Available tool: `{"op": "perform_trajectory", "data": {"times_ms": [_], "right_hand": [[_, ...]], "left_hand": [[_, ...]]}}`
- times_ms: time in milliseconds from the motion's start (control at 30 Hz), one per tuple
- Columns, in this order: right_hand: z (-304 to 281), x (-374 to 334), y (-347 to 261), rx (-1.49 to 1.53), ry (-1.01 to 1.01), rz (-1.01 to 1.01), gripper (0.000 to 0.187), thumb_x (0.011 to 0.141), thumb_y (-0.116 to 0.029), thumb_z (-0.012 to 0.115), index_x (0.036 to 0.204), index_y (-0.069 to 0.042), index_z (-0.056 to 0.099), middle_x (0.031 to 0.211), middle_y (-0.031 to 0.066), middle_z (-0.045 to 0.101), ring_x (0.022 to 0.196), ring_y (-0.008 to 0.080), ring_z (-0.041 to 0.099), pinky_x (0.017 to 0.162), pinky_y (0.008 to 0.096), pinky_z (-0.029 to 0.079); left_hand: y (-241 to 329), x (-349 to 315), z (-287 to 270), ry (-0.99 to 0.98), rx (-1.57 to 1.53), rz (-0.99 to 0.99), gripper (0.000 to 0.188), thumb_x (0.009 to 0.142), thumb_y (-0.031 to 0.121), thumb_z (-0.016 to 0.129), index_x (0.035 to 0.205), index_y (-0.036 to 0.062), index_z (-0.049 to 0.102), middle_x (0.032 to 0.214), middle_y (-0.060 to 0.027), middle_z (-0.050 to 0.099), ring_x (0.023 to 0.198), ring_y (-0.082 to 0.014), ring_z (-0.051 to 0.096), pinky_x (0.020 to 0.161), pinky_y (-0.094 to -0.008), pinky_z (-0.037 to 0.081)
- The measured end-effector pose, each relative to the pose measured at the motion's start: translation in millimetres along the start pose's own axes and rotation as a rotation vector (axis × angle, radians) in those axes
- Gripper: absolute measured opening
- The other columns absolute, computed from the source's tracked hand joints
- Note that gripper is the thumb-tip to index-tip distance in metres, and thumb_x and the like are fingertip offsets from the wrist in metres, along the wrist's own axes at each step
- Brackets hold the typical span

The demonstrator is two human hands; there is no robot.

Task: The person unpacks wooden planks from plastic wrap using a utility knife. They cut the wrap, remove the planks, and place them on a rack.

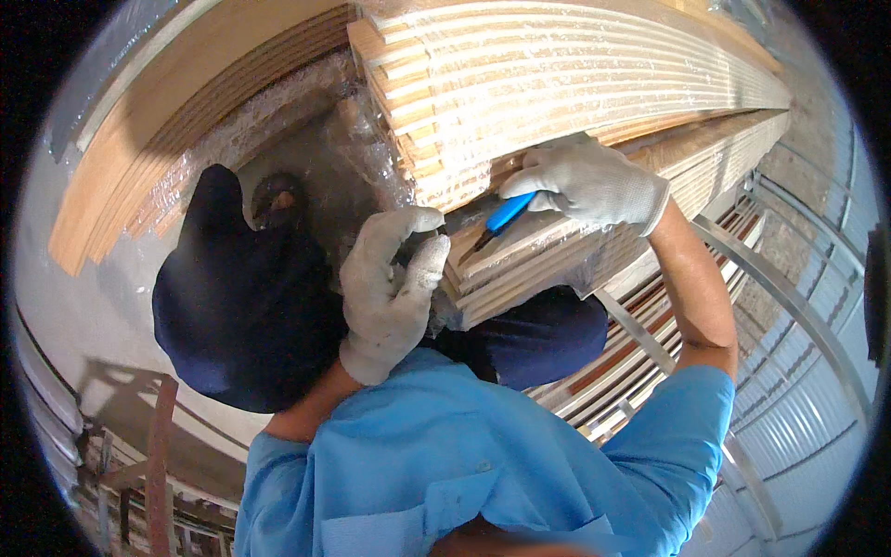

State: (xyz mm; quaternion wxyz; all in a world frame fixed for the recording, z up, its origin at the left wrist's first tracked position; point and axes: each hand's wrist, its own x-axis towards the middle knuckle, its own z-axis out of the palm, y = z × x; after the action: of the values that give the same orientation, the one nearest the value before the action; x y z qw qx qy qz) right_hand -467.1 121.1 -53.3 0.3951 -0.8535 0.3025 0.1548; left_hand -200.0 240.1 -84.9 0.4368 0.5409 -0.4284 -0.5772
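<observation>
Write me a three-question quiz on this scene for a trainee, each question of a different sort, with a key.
1. Choose one: the slim, dark-tipped tool in the right hand has a handle that is a) red, b) blue, c) yellow.
2. True or false: the left hand is bare.
3. What wraps the upper stack of long, pale wooden boards?

Key
1. b.
2. False; it wears a white fabric glove.
3. Clear plastic film.

Stacked boards (139,172) on grey floor (102,320)
</observation>
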Motion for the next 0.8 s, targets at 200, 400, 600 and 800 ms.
{"op": "perform_trajectory", "data": {"times_ms": [200, 400, 600, 800], "right_hand": [[-37.1, -86.4, 64.7, -0.555, -0.314, 0.662, 0.036, 0.096, -0.013, 0.059, 0.126, -0.028, 0.070, 0.109, 0.0054, 0.075, 0.108, 0.0275, 0.065, 0.104, 0.0437, 0.044], [-102.2, -158.5, 108.9, -1.058, -0.264, 0.756, 0.023, 0.090, -0.012, 0.058, 0.101, -0.024, 0.074, 0.091, 0.0041, 0.071, 0.099, 0.0243, 0.068, 0.092, 0.0428, 0.044], [-123.1, -148.7, 76.3, -0.704, -0.083, 0.737, 0.023, 0.090, -0.018, 0.066, 0.110, -0.008, 0.072, 0.101, 0.0134, 0.070, 0.098, 0.0329, 0.066, 0.091, 0.0437, 0.049], [-86.9, -147.9, 57.6, 0.229, 0.193, 0.682, 0.035, 0.097, -0.025, 0.067, 0.125, -0.004, 0.065, 0.105, 0.0108, 0.070, 0.103, 0.0250, 0.064, 0.093, 0.0361, 0.050]], "left_hand": [[1.8, 2.5, 1.3, -0.106, 0.065, -0.003, 0.020, 0.087, 0.004, 0.072, 0.106, 0.0017, 0.067, 0.100, -0.0137, 0.066, 0.089, -0.0239, 0.065, 0.080, -0.0327, 0.051], [2.8, 1.0, 11.8, -0.177, 0.067, -0.031, 0.023, 0.087, 0.006, 0.072, 0.109, 0.0017, 0.067, 0.103, -0.0155, 0.067, 0.092, -0.0277, 0.066, 0.082, -0.0356, 0.052], [3.5, 12.6, 14.1, -0.484, 0.312, 0.033, 0.038, 0.096, 0.026, 0.060, 0.123, -0.0003, 0.062, 0.119, -0.0233, 0.064, 0.110, -0.0384, 0.062, 0.099, -0.0442, 0.047], [14.7, 39.6, 48.6, -0.588, 0.108, 0.227, 0.046, 0.097, 0.036, 0.061, 0.128, 0.0020, 0.060, 0.121, -0.0246, 0.062, 0.112, -0.0422, 0.059, 0.096, -0.0482, 0.047]]}}
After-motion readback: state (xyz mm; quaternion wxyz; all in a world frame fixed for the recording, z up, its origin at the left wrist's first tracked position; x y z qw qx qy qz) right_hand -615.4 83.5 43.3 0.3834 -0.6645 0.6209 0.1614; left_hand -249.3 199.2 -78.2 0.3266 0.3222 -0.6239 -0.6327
